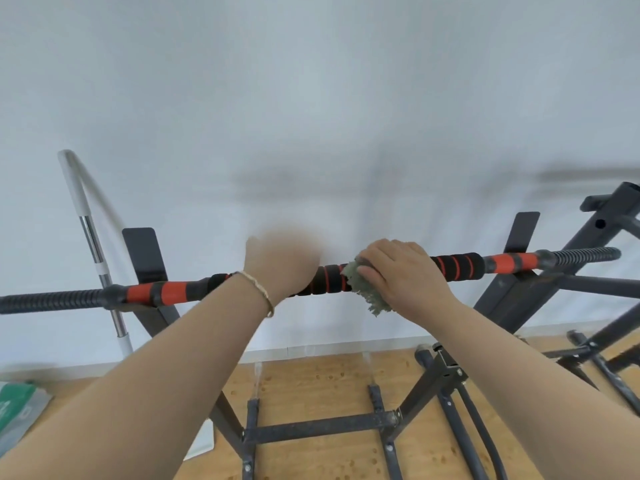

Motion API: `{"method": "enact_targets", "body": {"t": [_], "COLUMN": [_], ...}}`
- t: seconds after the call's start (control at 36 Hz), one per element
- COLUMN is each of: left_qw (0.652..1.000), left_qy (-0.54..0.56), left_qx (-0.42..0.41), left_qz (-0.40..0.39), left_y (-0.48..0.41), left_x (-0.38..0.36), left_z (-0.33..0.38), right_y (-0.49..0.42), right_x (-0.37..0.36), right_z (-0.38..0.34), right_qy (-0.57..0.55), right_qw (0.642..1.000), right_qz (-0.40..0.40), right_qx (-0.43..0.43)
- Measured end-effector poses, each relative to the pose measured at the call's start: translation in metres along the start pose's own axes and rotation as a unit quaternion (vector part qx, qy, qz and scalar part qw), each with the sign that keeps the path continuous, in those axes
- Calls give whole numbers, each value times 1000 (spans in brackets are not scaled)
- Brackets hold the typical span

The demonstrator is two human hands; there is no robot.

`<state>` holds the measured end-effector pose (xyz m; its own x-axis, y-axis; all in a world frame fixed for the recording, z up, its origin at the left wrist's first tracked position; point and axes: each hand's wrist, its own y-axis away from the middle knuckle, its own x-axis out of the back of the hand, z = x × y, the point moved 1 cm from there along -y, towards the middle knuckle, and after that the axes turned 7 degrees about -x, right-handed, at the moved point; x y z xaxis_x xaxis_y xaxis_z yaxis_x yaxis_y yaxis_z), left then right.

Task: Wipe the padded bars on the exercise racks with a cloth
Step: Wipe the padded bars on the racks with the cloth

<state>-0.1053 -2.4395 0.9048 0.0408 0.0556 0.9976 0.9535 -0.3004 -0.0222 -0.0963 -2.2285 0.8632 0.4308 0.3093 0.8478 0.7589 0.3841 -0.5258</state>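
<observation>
A padded bar (460, 266) with black and orange foam rests across a black rack (322, 427), running left to right at mid-height. My right hand (401, 271) presses a grey-green cloth (363, 289) around the bar near its middle, fingers curled over the cloth. My left hand (280, 265) is blurred, just left of the cloth, at the bar; its fingers are hidden behind the back of the hand. A thin beaded bracelet sits on the left wrist.
A white wall stands right behind the bar. A silver and white pole (93, 244) leans at the left. A second black rack (595, 237) stands at the right. The floor is light wood, with a green and grey bag (17, 410) at the far left.
</observation>
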Motion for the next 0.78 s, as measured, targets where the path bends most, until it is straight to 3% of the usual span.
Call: {"method": "enact_targets", "body": {"t": [0.08, 0.14, 0.22, 0.36, 0.42, 0.58, 0.67, 0.78], "left_qw": [987, 995, 995, 957, 941, 965, 978, 998], "left_qy": [130, 68, -59, -33, -31, 57, 7, 12], "left_qx": [21, -9, -77, -28, -28, 24, -4, -54], "left_qz": [-91, -73, 26, 286, 337, 254, 206, 20], "left_y": [-3, -1, 10, 29, 30, 38, 18, -4], "left_x": [-6, -7, -15, -41, -52, -33, -13, -3], "left_z": [0, 0, 2, 7, 6, 15, 15, 30], "right_y": [-5, -11, -17, -21, -19, -2, -3, -1], "right_x": [-3, -5, -8, -6, -6, -7, -5, -6], "right_z": [0, -1, 0, 7, 13, 17, 9, 6], "right_qy": [29, 51, 113, 204, 199, 150, 115, 69], "right_qw": [999, 998, 993, 973, 974, 984, 991, 988], "right_qz": [-31, -24, 18, -44, -41, 15, 71, 141], "right_qx": [-22, -33, 32, 95, 97, 92, 24, -14]}}
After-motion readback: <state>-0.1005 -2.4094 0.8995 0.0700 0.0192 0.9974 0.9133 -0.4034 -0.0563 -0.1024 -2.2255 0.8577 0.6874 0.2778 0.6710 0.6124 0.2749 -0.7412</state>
